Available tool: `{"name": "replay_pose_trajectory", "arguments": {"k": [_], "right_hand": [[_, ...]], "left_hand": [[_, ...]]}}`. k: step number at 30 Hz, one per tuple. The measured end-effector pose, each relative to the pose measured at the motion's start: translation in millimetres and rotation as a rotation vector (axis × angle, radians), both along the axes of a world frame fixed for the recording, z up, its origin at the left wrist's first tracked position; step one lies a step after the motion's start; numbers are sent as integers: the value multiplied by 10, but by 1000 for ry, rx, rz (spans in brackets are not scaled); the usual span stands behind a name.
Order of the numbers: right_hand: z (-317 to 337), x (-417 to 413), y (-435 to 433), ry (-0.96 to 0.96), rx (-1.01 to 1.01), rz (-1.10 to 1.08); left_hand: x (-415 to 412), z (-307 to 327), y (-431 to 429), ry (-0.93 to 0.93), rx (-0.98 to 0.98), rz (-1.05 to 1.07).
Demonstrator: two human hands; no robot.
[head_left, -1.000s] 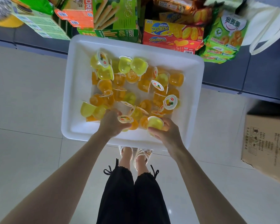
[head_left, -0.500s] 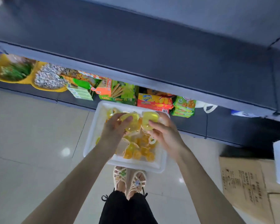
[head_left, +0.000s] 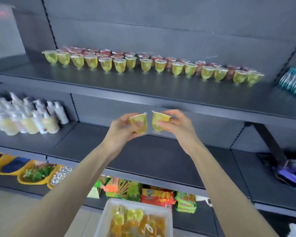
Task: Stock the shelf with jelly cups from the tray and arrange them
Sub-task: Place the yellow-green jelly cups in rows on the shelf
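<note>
three tiers of dark grey metal shelving stood against a grey back panel, above a pale tiled floor (head_left: 5,211). on the upper shelf (head_left: 143,93), a row of yellow-green jelly cups (head_left: 120,65) stood upright from near the left end toward the right end, set back from the front edge. red cups (head_left: 101,52) were ranked directly behind them. teal packets (head_left: 294,82) lay at that shelf's right end. white bottles (head_left: 29,120) crowded the left end of the middle shelf (head_left: 152,154). on the bottom shelf, yellow bins (head_left: 32,181) occupied the left end. snack boxes (head_left: 123,188), a red-and-yellow pack (head_left: 157,196) and green packs (head_left: 185,202) sat along its front edge. a white tray (head_left: 108,207) in front of the bottom shelf held loose orange and yellow cups (head_left: 138,223).

both hands were up just below the front edge of the upper shelf. the left hand (head_left: 120,132) gripped the left cup (head_left: 140,124), thumb and fingers curled round its body, with the cup tilted. the right hand (head_left: 178,127) pinched the right cup (head_left: 158,122) between thumb and curled fingers, near upright. the two cups were just beside each other; contact could not be determined.

print on the packs, boxes and cup lids was too blurred to read.
</note>
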State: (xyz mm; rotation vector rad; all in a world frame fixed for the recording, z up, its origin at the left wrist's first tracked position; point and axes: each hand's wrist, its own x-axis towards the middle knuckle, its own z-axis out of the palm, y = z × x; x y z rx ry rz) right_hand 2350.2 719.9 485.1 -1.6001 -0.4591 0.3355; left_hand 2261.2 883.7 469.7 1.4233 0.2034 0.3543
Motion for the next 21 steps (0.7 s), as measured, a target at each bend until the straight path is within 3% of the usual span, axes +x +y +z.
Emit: {"name": "replay_pose_trajectory", "arguments": {"k": [8,15,21], "right_hand": [[809,521,474,-271,-32,-82],[901,1130,909,-440,-230,-237],[815,1606,1231,-505,-478,-243]], "left_hand": [[649,826,585,-113,400,72],[1418,998,964,-75,762,107],[1919,951,1155,5,888,260]]}}
